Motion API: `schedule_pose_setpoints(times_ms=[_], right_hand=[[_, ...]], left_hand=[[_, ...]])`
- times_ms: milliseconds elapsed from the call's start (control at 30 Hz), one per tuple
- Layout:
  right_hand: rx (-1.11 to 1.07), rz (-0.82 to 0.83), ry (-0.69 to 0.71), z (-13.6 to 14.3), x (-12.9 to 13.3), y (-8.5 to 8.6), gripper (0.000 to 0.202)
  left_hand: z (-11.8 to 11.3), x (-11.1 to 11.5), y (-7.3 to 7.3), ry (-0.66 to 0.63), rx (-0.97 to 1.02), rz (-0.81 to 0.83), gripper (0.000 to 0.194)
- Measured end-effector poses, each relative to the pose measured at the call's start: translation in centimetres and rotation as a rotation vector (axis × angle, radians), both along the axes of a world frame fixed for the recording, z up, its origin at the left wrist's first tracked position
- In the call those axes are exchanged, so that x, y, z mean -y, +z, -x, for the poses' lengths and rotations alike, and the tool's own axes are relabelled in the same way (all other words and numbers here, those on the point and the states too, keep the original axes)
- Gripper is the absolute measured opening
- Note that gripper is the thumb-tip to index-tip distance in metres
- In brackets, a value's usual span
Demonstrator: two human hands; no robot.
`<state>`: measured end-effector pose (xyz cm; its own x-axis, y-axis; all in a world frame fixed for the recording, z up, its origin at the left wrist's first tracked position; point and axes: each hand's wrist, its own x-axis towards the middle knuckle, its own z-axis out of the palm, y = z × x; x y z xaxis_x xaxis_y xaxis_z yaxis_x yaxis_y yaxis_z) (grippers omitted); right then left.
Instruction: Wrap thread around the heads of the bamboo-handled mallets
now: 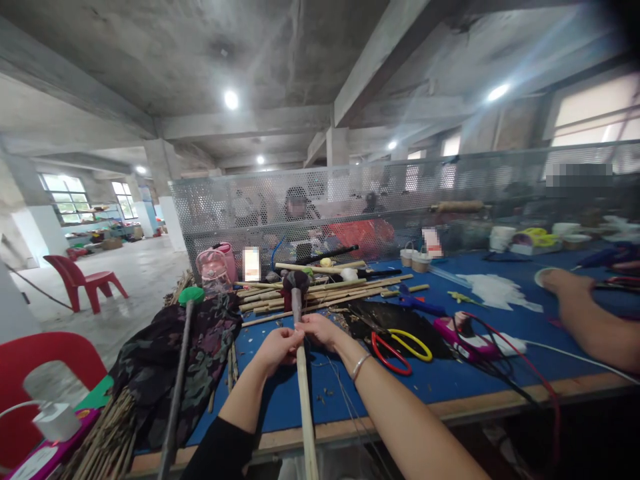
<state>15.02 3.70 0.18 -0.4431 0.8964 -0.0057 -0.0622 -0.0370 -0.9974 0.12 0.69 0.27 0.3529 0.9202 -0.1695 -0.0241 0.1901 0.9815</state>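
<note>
Your left hand (280,348) and right hand (320,331) pinch the stick (305,393), which slants over the blue table (450,380) and past its near edge, and whose seemingly top-heavy dark knob (296,283) could tip it if that pinch loosens.

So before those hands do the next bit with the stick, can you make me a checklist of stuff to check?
1. Both hands on the stick: ok, the left hand and right hand both have their fingers at it.
2. Scissors away from the fingers: ok, they lie to the right, apart from both hands.
3. Loose strands tidied: not ok, they trail beside the stick.
4. Table swept: not ok, little scraps lie near the hands.
5. Grey upper part fixed tightly: cannot tell from this picture.
</note>
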Motion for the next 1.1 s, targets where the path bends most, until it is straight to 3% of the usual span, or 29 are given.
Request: schedule_pose_setpoints(times_ms=[133,367,567,667,933,1100], right_hand=[[0.034,-0.005,-0.002,-0.1,-0.1,-0.1,0.03],[-0.137,0.022,0.126,-0.2,0.6,0.8,0.033],[-0.063,0.002,-0.057,0.6,0.3,0.0,0.032],[-0.079,-0.01,-0.065,0.6,0.0,-0.2,0.035],[-0.167,0.034,0.111,-0.5,0.7,1.2,0.038],[-0.161,-0.004,0.082,-0.1,0.7,1.2,0.037]], left_hand=[[0.0,-0.1,0.0,0.016,-0.038,-0.036,0.044],[0.0,0.6,0.9,-0.162,0.194,-0.004,0.037],[-0.3,0.1,-0.1,0.015,0.017,-0.02,0.041],[-0.3,-0.3,-0.4,0.049,-0.014,-0.098,0.042],[0.2,0.5,0.8,-0.223,0.231,-0.054,0.035],[0.0,0.5,0.7,-0.165,0.154,-0.024,0.036]])
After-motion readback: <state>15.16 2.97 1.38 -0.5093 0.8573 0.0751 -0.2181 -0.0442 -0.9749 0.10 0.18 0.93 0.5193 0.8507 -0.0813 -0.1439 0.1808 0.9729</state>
